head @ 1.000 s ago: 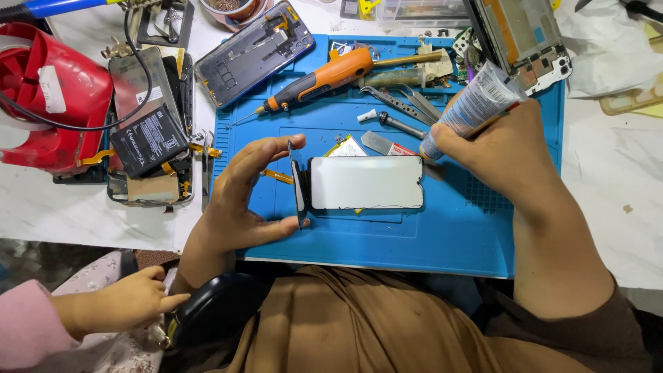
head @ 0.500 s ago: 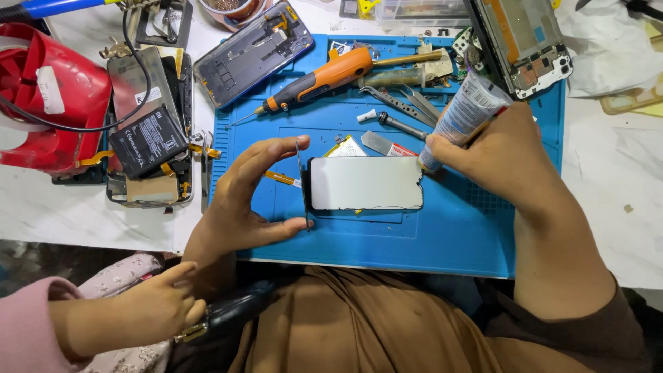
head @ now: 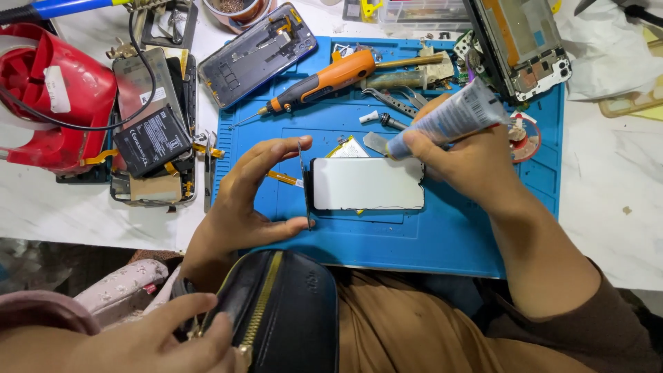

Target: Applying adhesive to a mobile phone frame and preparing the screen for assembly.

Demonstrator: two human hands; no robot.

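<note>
A white-backed phone screen panel (head: pixel 367 184) lies flat on the blue work mat (head: pixel 442 235). My left hand (head: pixel 242 197) holds the panel's left edge between thumb and fingers, with an orange flex strip (head: pixel 284 179) showing beside the fingers. My right hand (head: pixel 469 155) grips a grey glue tube (head: pixel 449 119), whose tip points at the panel's upper right corner.
An orange rotary tool (head: pixel 324 79), tweezers (head: pixel 390 102), an opened phone frame (head: pixel 266 52) and another (head: pixel 525 43) lie along the mat's far side. Dismantled phones with a battery (head: pixel 152 138) and a red device (head: pixel 52 100) sit left. Another person's hand (head: pixel 155 338) touches a black zip pouch (head: pixel 283 314) at the near edge.
The other person's hand has pushed the black pouch further right and up into view. My right hand has shifted the tube tip toward the panel's top right corner.
</note>
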